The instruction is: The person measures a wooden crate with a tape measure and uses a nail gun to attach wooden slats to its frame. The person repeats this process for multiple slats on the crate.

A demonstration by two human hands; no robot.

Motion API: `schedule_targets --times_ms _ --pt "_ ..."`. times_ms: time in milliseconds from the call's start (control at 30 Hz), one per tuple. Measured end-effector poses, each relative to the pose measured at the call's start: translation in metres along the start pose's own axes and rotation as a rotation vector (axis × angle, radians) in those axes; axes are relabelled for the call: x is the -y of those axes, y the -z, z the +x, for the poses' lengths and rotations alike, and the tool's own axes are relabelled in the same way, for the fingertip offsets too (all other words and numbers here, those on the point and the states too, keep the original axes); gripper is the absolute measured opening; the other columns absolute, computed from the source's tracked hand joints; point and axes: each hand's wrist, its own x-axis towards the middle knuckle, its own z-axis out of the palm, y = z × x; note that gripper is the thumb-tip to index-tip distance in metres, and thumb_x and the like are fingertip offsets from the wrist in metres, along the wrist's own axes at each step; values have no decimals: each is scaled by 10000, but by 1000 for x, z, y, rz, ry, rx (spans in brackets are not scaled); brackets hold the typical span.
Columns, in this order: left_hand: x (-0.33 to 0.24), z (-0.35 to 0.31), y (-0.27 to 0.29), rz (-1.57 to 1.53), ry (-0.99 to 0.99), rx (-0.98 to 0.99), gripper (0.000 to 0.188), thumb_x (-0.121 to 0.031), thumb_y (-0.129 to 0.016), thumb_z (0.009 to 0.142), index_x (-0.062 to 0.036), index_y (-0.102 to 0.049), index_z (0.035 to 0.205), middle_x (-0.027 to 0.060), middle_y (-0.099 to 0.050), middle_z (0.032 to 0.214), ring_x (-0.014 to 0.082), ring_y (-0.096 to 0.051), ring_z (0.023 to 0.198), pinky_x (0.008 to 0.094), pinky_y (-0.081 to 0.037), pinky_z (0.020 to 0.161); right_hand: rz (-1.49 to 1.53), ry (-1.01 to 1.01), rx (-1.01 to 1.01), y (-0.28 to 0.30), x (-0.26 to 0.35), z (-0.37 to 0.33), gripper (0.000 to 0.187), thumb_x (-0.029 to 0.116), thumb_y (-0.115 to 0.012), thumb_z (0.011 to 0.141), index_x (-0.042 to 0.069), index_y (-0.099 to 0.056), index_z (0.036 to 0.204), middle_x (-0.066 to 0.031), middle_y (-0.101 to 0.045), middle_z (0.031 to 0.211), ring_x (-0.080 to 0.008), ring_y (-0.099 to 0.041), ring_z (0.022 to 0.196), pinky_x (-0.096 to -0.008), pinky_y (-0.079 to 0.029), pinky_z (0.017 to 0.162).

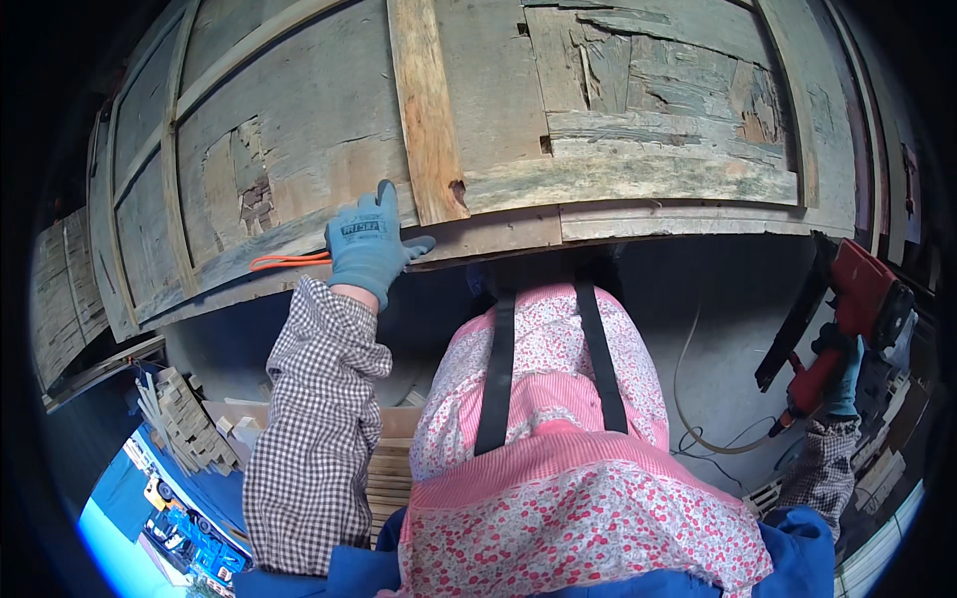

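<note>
My left hand (364, 239), in a blue-grey work glove, rests at the near edge of a large wooden panel (478, 90). Its index finger points forward and the thumb sticks out to the right, while the other fingers are folded. From their outer side comes a thin orange loop (289, 261), like tool handles; the rest of it is hidden. At the far right my gloved right hand (840, 364) grips a red nail gun (859, 294) by its handle. The gun's long black magazine slants down to the left, apart from the panel.
Battens cross the panel, including a bare orange-brown strip (427, 110), and its face is patched and splintered. A pale air hose (688, 409) loops over the floor near the gun. Stacked wood strips (189, 424) lie at the lower left. Scrap wood lies at the lower right.
</note>
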Motion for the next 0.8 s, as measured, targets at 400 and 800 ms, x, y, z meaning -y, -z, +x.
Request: schedule_targets --times_ms 400,800 --pt "-8 20 13 270 -113 194 598 -608 -566 733 -80 -638 1005 102 -648 915 243 -637 841 431 -503 668 149 -176 428 -228 21 -182 179 149 -513 802 -21 -515 855 -104 -543 658 -192 -536 593 -311 -432 558" --pt "-20 22 12 411 -213 83 364 -421 -574 757 -114 -679 921 73 -666 863 244 -646 775 428 -485 607 202 -254 687 -275 58 -173 169 171 -533 845 3 -542 838 -65 -545 731 -152 -511 651 -282 -406 611"
